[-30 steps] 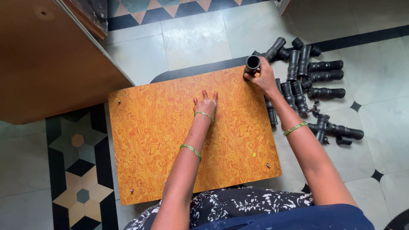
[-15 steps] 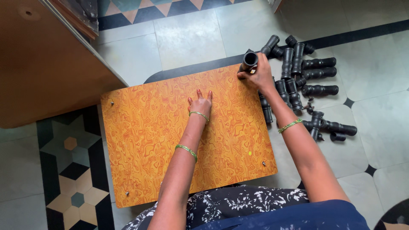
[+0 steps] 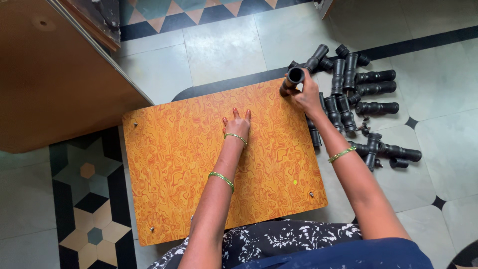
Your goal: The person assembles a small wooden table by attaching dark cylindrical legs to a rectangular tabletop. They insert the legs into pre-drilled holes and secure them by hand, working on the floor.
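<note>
Right hand (image 3: pixel 307 94) wrapped around a black tube leg (image 3: pixel 292 81), fingers curled tight on its lower part, open hollow end pointing up toward the camera. The leg stands roughly upright at the far right corner of the orange board (image 3: pixel 199 164), its foot apparently on or just at the board's edge; the exact contact is hidden by the hand. Judging by the small bolts showing near the board's other corners, the leg is held there to line up with a corner fixing. Left hand (image 3: pixel 238 124) lies flat, palm down, fingers together and stretched, near the middle of the far half of the board, gripping nothing; it reads as a steadying press so the board does not slide. Green bangles on both forearms. Just beside the right hand, on the floor, a loose pile of black tube pieces (image 3: pixel 358 94), some lying parallel, some crossed, a few with short side stubs, within easy reach. Board has a swirled orange-and-red laminate pattern and lies flat on the floor. Floor is pale tile (image 3: pixel 224 45) with dark borders and a patterned geometric section at lower left. A brown wooden cabinet (image 3: pixel 50 74) fills the upper left.
</note>
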